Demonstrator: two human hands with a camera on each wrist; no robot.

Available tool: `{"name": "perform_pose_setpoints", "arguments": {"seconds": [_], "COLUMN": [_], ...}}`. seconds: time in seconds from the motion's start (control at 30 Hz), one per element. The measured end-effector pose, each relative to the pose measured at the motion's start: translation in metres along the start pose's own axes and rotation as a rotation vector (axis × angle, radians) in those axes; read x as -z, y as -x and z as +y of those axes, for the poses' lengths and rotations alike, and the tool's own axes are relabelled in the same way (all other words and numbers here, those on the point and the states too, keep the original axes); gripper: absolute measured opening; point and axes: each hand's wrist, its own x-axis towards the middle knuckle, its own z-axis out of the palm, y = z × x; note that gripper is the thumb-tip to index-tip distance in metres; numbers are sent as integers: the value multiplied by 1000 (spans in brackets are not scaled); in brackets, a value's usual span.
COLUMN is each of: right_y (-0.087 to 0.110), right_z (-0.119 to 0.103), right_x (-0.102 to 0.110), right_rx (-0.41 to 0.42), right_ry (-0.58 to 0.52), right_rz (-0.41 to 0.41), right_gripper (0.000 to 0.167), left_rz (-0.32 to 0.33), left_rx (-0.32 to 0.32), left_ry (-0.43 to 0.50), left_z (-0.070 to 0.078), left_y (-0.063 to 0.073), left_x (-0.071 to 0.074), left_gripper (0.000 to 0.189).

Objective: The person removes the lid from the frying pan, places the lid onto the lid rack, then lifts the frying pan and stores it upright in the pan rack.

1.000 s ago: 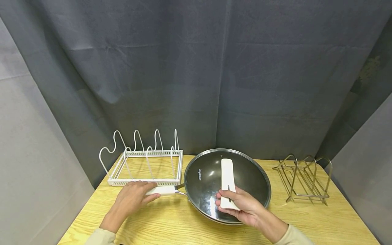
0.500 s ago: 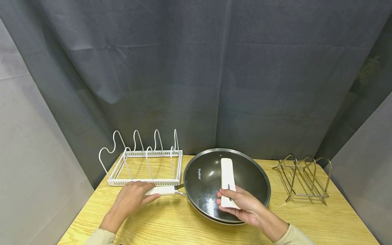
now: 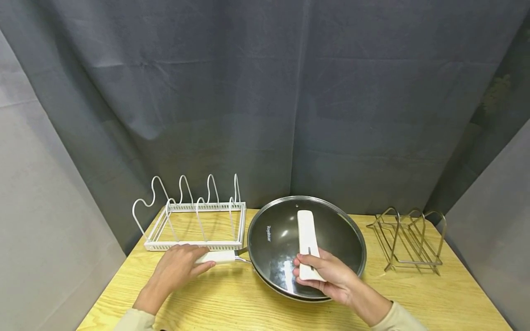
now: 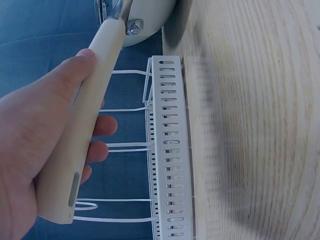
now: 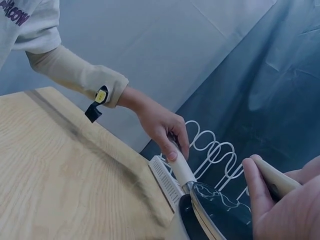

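A pan point(image 4: 152, 20) with a pale outer wall sits on the wooden table, covered by a dark glass lid point(image 3: 269, 257). My left hand point(image 3: 175, 266) grips the cream pan handle point(image 3: 222, 257), which points left. In the left wrist view the thumb lies along that handle and the fingertips show beyond it. My right hand point(image 3: 331, 276) holds the near end of the lid's long cream handle point(image 3: 307, 227), thumb on top and fingers beneath. Part of a dark gap shows between lid and pan rim at the near side.
A white wire rack point(image 3: 194, 245) stands on the table point(image 3: 215, 303) behind the left hand. To the right of the pan is a metal wire rack point(image 3: 414, 263). A dark curtain point(image 3: 232, 115) hangs behind everything.
The lid's far edge and its handle have risen slightly. Both hands keep their holds, with the left hand and pan handle almost still.
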Motion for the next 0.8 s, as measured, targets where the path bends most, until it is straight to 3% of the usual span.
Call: {"name": "perform_pose_setpoints", "arguments": {"seconds": [0.33, 0.57, 0.8], "right_y": [11, 19, 27], "right_z": [-15, -25, -34], "right_x": [1, 3, 7], "right_rx": [21, 30, 43], "right_ry": [74, 81, 101], "right_rz": [15, 3, -5], "right_gripper": [42, 39, 34], "left_rz": [-14, -41, 52], "left_rx": [18, 83, 93], "left_ry": [4, 18, 86], "left_z": [1, 5, 16], "left_y": [-1, -4, -17], "left_x": [2, 5, 11], "left_gripper": [39, 48, 51]}}
